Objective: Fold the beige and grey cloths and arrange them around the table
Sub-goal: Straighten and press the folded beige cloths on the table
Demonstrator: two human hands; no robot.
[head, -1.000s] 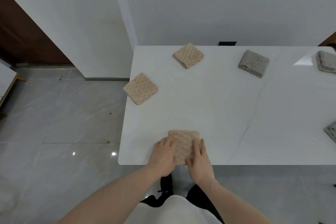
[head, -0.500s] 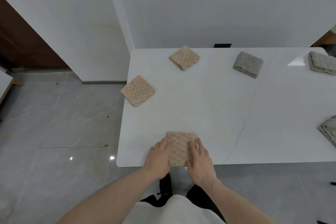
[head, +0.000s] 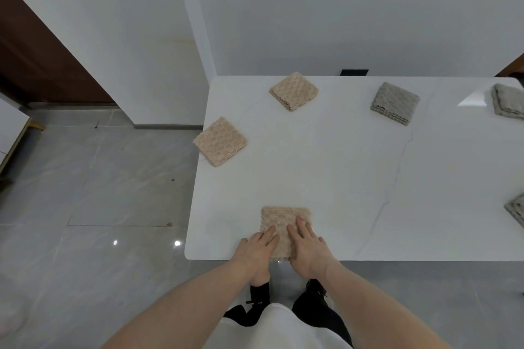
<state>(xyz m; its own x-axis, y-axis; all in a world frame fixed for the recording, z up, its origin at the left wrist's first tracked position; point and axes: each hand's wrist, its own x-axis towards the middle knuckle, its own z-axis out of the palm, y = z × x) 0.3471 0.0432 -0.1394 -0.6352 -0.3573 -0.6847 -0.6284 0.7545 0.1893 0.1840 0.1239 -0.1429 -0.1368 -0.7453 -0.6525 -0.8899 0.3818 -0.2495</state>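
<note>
Both hands have slid back toward the near edge since a second ago, so more of the beige cloth [head: 284,224] shows now. It sits folded at the table [head: 340,178] front edge, left hand [head: 256,252] flat on its left side, right hand [head: 307,249] flat on its right, fingers straight, pressing, gripping nothing. Looks like the final smoothing of this piece. Two other beige squares [head: 293,91] [head: 220,141] and the grey ones [head: 395,103] already sit around the rim. Next I'd guess lifting off without dragging it.
</note>
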